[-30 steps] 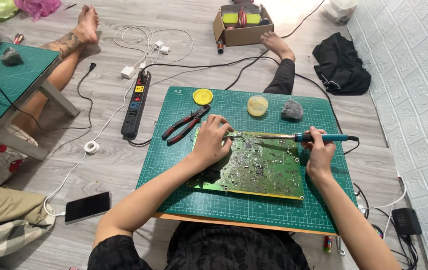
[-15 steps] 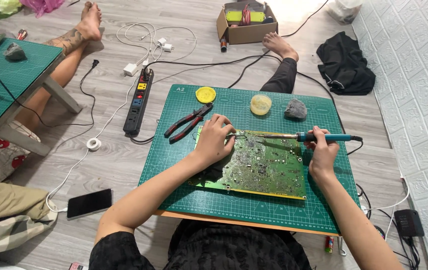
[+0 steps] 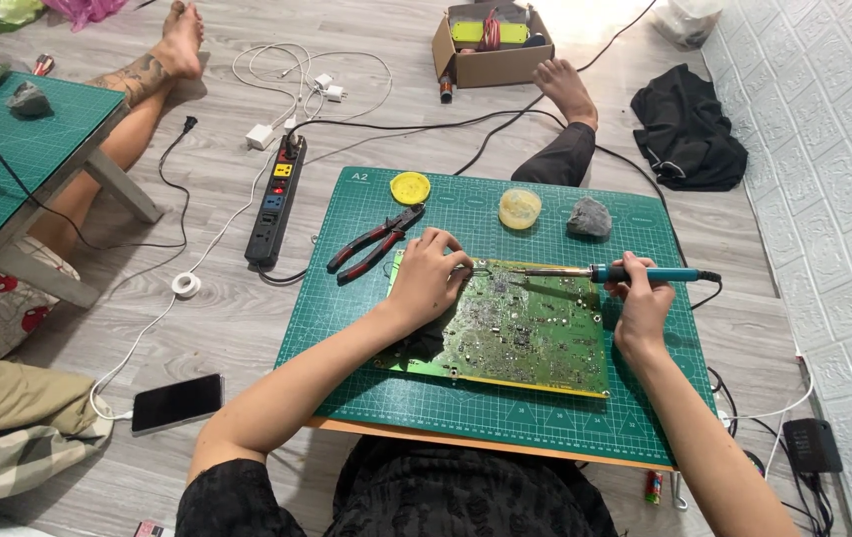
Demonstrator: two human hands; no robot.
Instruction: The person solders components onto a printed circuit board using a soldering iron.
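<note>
Seen from above, a person sits on the floor at a low table covered by a green cutting mat (image 3: 346, 328), working on a green circuit board (image 3: 520, 333) that lies flat at the centre of the frame. The right hand (image 3: 642, 303), at centre right, is closed around the blue handle of a soldering iron (image 3: 605, 272), which lies nearly level with its tip pointing left over the board's upper edge. The left hand (image 3: 426, 281) rests on the board's upper left corner, fingers curled; it appears to pinch a thin strand of solder wire, though the view is too small to be sure.

Above the hands on the mat sit red-handled pliers (image 3: 374, 242), a yellow round lid (image 3: 410, 186), a pale round tin (image 3: 519, 208) and a grey stone-like lump (image 3: 589, 217). A black power strip (image 3: 275, 202) lies on the grey floor just left of the mat, and a dark phone (image 3: 176, 403) at lower left. A cardboard box (image 3: 491, 45) stands at top centre, with a black cloth (image 3: 686, 129) at upper right. Another person's bare leg (image 3: 143, 80) stretches across the upper left beside a second green-topped table (image 3: 18, 149).
</note>
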